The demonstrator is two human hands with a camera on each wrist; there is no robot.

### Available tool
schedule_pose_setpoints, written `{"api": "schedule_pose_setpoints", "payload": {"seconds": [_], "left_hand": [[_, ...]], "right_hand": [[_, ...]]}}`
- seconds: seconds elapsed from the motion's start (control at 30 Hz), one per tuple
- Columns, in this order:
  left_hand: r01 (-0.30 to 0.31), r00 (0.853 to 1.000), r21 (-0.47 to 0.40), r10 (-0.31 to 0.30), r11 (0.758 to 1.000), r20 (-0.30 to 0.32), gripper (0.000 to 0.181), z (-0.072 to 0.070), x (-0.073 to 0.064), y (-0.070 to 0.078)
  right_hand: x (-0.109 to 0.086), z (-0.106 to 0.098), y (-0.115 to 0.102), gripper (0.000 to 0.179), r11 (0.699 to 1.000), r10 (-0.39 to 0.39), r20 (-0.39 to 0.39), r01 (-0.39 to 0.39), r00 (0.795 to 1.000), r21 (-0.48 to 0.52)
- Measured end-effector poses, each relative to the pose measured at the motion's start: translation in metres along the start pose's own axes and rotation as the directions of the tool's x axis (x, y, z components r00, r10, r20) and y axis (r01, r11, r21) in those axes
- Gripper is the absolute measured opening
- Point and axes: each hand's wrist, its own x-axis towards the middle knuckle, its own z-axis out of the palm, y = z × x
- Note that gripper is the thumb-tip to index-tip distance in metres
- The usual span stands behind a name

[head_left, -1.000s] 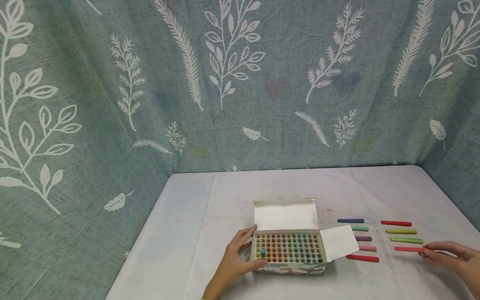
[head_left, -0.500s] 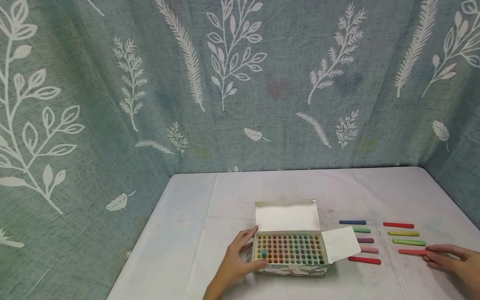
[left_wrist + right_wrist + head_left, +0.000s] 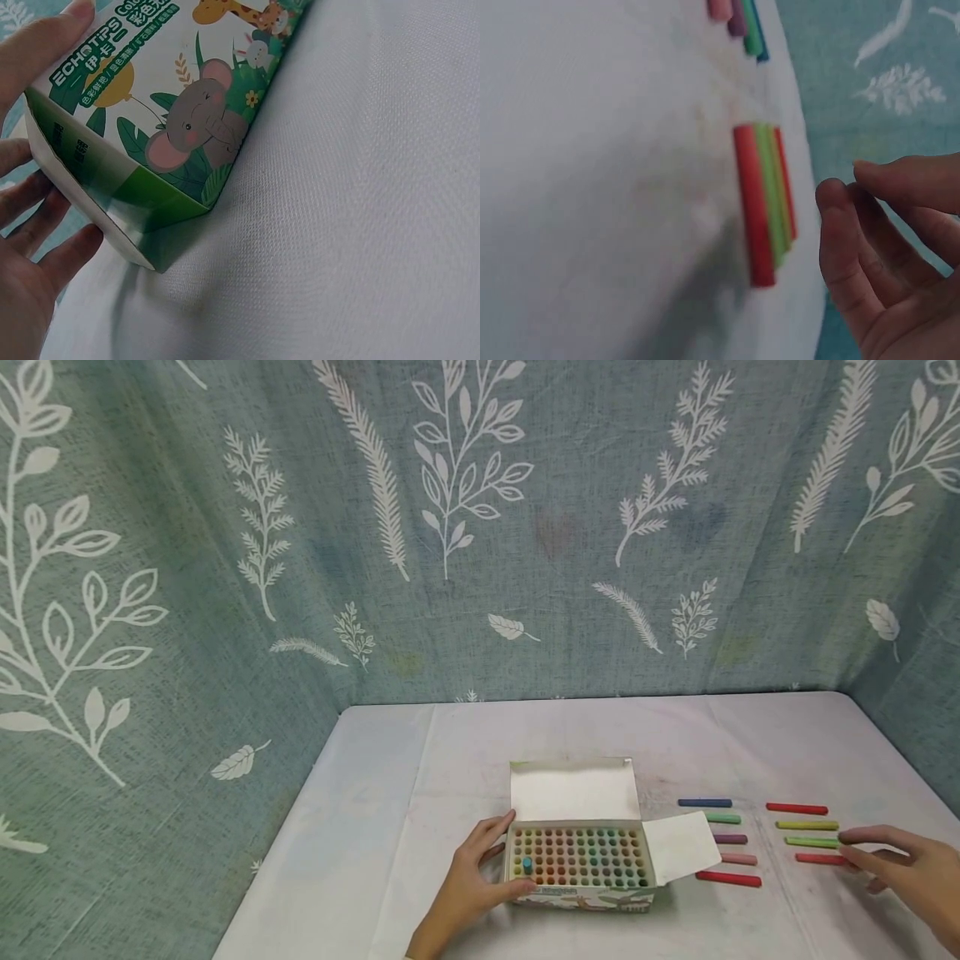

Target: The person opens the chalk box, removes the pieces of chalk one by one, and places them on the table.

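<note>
My left hand [image 3: 480, 878] grips the left end of an open cardboard chalk box [image 3: 581, 902]. Its thumb lies on the front edge, and the other fingers reach round the side and touch a flap [image 3: 90, 202]. A blue chalk stick [image 3: 527, 865] stands in one hole of the box's perforated insert. On the right, my right hand [image 3: 900, 868] hovers over the right ends of a light green chalk [image 3: 812, 842] and a lower red chalk [image 3: 819, 858]. In the right wrist view its thumb and fingers are loosely bent, apart from the chalks, with nothing between them.
Right of the box lie chalk sticks in two columns, including a dark blue chalk [image 3: 705, 802], a purple chalk [image 3: 731, 839], a yellow chalk [image 3: 806, 825] and an upper red chalk [image 3: 797, 808]. The box's side flap [image 3: 682, 846] overhangs some. A leaf-patterned curtain [image 3: 570, 635] surrounds the table.
My right hand has let go of the lower red chalk and risen off it; that chalk now lies below the light green one. The left hand keeps its grip on the box.
</note>
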Motion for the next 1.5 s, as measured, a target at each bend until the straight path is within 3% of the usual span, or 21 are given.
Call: {"api": "schedule_pose_setpoints", "payload": {"seconds": [0.1, 0.2, 0.37, 0.57, 0.93, 1.03, 1.17, 1.33, 1.5], "left_hand": [[0.006, 1.000, -0.001, -0.006, 1.000, 0.001, 0.077, 0.000, 0.001, 0.000], [0.001, 1.000, 0.003, -0.001, 1.000, 0.001, 0.077, 0.000, 0.001, -0.001], [-0.001, 1.000, 0.005, 0.001, 1.000, -0.002, 0.076, 0.000, 0.000, 0.000], [0.003, 1.000, 0.005, -0.003, 1.000, -0.009, 0.076, 0.000, 0.000, 0.001], [-0.002, 1.000, -0.012, 0.002, 1.000, -0.002, 0.076, 0.000, 0.001, 0.002], [-0.007, 1.000, -0.010, 0.007, 1.000, -0.002, 0.076, 0.000, 0.001, 0.003], [-0.017, 1.000, 0.002, 0.017, 1.000, 0.001, 0.077, 0.000, 0.002, 0.003], [-0.011, 1.000, 0.007, 0.011, 1.000, -0.004, 0.077, 0.001, 0.002, -0.006], [-0.010, 1.000, 0.045, 0.011, 0.999, -0.011, 0.078, 0.004, 0.002, -0.024]], "right_hand": [[-0.020, -0.002, -0.031, 0.052, 0.988, -0.153, -0.040, 0.153, 0.987, 0.006], [-0.047, -0.006, -0.074, 0.039, 0.956, -0.289, -0.091, 0.292, 0.953, 0.021], [-0.068, -0.007, -0.117, 0.025, 0.901, -0.423, -0.088, 0.429, 0.902, 0.065], [-0.086, -0.001, -0.153, 0.014, 0.825, -0.550, -0.072, 0.555, 0.832, 0.104], [-0.107, 0.015, -0.200, 0.014, 0.698, -0.700, -0.024, 0.691, 0.713, 0.187], [-0.109, 0.021, -0.209, 0.015, 0.651, -0.742, -0.018, 0.726, 0.671, 0.221], [-0.112, 0.028, -0.220, 0.017, 0.566, -0.807, -0.019, 0.782, 0.590, 0.263], [-0.115, 0.039, -0.230, 0.022, 0.485, -0.858, -0.021, 0.822, 0.513, 0.298], [-0.118, 0.051, -0.240, 0.023, 0.449, -0.882, -0.004, 0.841, 0.472, 0.302]]}}
